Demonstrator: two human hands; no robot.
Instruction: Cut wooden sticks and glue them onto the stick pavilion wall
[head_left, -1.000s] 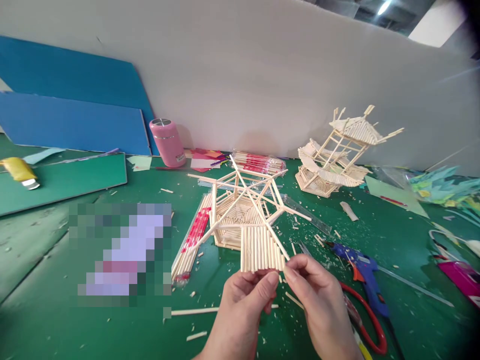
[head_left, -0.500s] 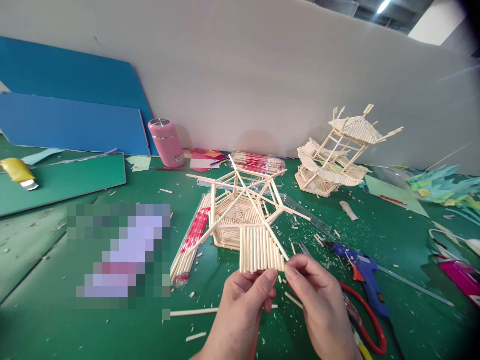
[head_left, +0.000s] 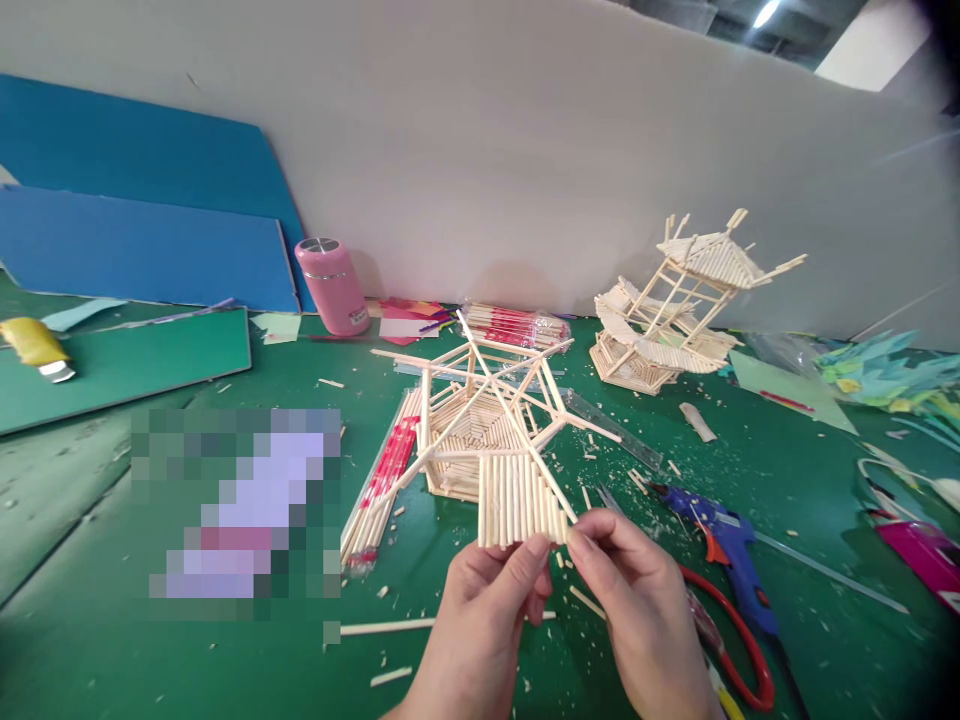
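Observation:
A pavilion model (head_left: 480, 400) built of thin wooden sticks stands in front of me, its bare roof beams crossing over a slatted base. At its near side slopes a roof panel of sticks laid side by side (head_left: 517, 500). My left hand (head_left: 491, 610) pinches the panel's lower edge between thumb and fingers. With closed fingertips, my right hand (head_left: 630, 600) grips the panel's right lower corner, close to the end of a roof beam (head_left: 555, 485). Whether a small stick piece sits in the right fingertips is hidden.
Right of my hands lie a blue hot glue gun (head_left: 720, 540) and red-handled pliers (head_left: 739, 650). A second stick pavilion (head_left: 667, 310) stands behind at right. Packs of sticks (head_left: 390, 470), a pink flask (head_left: 334, 287), loose sticks and shavings occupy the green table (head_left: 247, 670).
Almost nothing differs. The view has shifted very slightly, and both hands keep their grip on the panel's lower edge.

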